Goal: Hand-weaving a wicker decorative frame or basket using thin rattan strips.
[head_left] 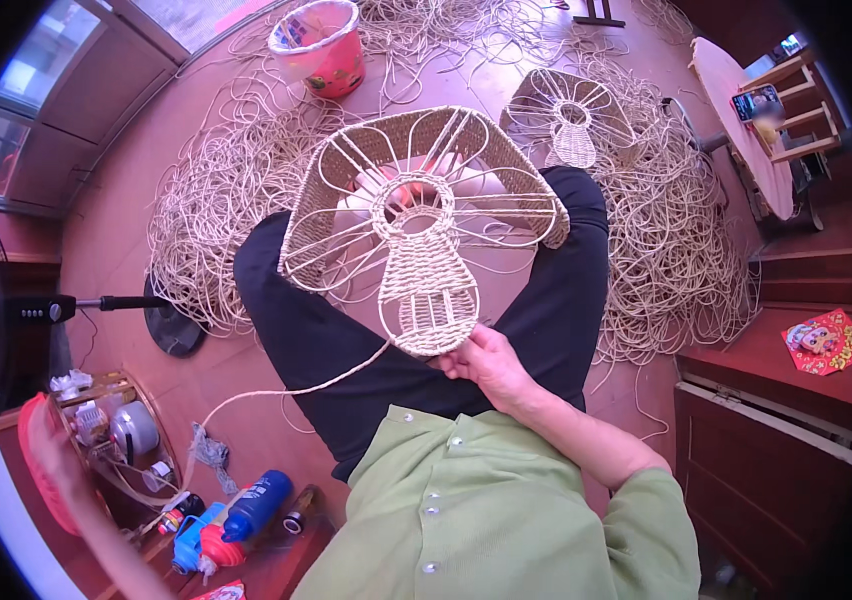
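Note:
A mushroom-shaped wire frame, partly woven with pale cord, rests across my lap over black trousers. My right hand grips the bottom edge of its woven stem. One loose cord runs from the stem's base out to the lower left. My left hand is stretched far out at the lower left and is blurred. Whether it holds the cord cannot be made out. Feet in pale shoes show through the open part of the frame.
Heaps of loose cord cover the floor around a second mushroom frame and a pink bucket. A standing fan's base, a wooden rack and a blue bottle lie left. A round table and cabinet stand right.

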